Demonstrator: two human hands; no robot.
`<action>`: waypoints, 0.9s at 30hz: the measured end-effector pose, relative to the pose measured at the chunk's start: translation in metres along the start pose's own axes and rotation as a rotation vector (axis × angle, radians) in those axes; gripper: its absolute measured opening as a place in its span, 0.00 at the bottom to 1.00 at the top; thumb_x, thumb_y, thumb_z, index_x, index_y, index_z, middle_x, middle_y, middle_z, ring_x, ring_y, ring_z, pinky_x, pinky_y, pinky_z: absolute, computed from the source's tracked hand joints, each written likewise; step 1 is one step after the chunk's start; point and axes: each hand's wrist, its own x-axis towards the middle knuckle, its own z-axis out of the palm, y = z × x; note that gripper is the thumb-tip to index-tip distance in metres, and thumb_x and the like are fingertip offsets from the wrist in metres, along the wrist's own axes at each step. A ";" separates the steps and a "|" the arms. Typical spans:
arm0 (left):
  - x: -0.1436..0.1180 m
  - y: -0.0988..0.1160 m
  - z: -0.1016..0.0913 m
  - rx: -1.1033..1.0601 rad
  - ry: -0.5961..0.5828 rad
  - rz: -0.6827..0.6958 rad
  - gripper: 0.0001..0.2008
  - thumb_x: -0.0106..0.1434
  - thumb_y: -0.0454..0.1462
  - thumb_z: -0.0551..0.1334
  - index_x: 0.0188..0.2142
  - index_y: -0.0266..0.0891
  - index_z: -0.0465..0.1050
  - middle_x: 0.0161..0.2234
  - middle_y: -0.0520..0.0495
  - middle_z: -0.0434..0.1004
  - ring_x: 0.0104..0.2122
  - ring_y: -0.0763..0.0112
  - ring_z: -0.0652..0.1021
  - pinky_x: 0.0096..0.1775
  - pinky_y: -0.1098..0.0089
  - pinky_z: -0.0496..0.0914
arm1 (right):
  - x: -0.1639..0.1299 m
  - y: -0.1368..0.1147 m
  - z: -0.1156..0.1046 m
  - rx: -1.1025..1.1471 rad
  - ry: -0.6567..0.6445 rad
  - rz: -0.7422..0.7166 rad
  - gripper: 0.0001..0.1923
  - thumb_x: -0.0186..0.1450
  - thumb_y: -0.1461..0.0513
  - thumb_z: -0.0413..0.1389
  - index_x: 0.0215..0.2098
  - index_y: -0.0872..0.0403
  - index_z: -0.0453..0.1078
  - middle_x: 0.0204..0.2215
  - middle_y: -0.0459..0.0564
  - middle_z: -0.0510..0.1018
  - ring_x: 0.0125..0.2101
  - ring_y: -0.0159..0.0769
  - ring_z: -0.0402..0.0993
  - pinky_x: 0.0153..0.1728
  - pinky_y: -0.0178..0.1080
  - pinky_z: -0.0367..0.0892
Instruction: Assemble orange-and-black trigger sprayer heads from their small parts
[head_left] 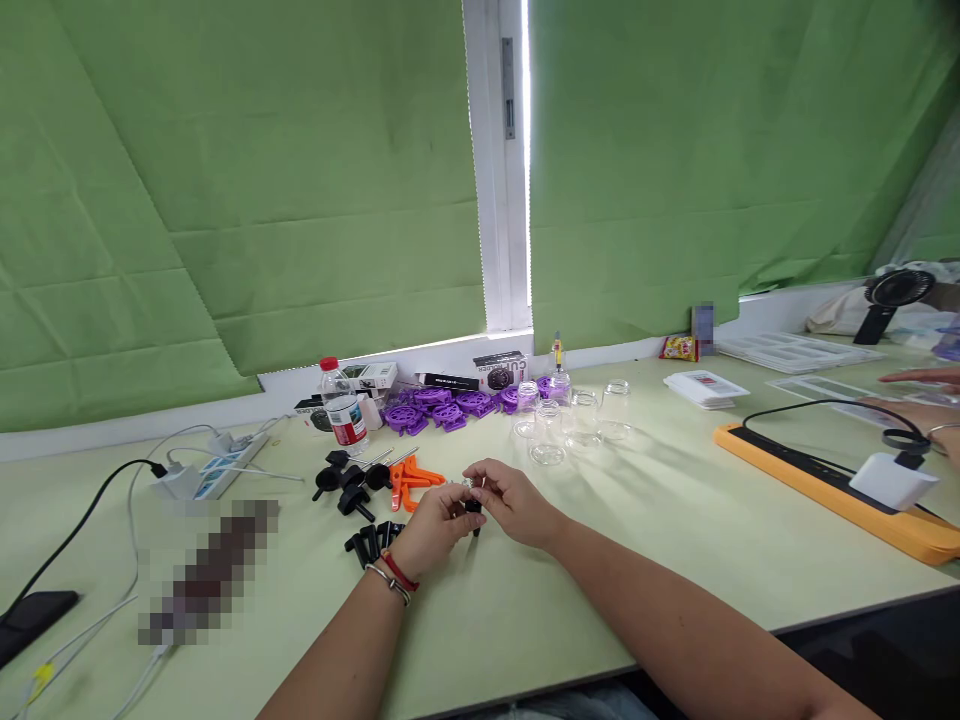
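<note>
Head camera view: a person seated at a pale desk [480, 640] works with both hands close together near the middle of its front half. The left hand [431, 528], with a red band and a silvery bracelet at the wrist, pinches a small black part [473, 507] between thumb and fingers, while the right hand [523, 503] grips it at the upper end (a pale bit shows there, too small to make out). The part is held between the two hands, its narrow lower tip pointing down.

Just beyond the left hand lie orange clamps [409, 480], with black round-headed pieces [352, 478] to their left and short black cylinders [367, 542] beside the wrist. Farther back, purple pieces [450, 418] are spread near the window, between a red-capped bottle [346, 418] and a group of clear glass vessels [550, 425]. At right, a co-worker's hand [930, 376] reaches in past an orange-edged power strip [810, 490], near a stack of white cards [705, 387]. Green blinds [300, 150] cover the windows behind.
</note>
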 end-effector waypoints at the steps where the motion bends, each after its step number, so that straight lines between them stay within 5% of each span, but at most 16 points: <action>1: 0.000 0.000 0.000 0.000 -0.001 -0.007 0.11 0.52 0.37 0.64 0.36 0.34 0.74 0.23 0.53 0.67 0.22 0.77 0.66 0.25 0.74 0.61 | 0.000 0.000 0.000 -0.007 -0.006 0.003 0.12 0.64 0.64 0.49 0.46 0.53 0.64 0.32 0.46 0.68 0.26 0.27 0.63 0.30 0.34 0.63; 17: 0.001 -0.006 0.002 -0.052 -0.015 0.011 0.11 0.54 0.39 0.63 0.35 0.35 0.71 0.22 0.54 0.67 0.20 0.77 0.68 0.24 0.73 0.66 | -0.001 -0.005 -0.009 -0.020 -0.053 0.000 0.12 0.63 0.65 0.50 0.45 0.53 0.67 0.33 0.46 0.71 0.24 0.26 0.63 0.27 0.33 0.62; 27: 0.002 -0.009 0.000 -0.093 -0.045 0.030 0.15 0.56 0.41 0.63 0.40 0.35 0.72 0.23 0.53 0.68 0.21 0.77 0.68 0.25 0.73 0.65 | 0.001 -0.007 -0.011 -0.135 -0.083 -0.120 0.13 0.62 0.67 0.51 0.41 0.52 0.73 0.34 0.49 0.72 0.35 0.33 0.69 0.38 0.37 0.66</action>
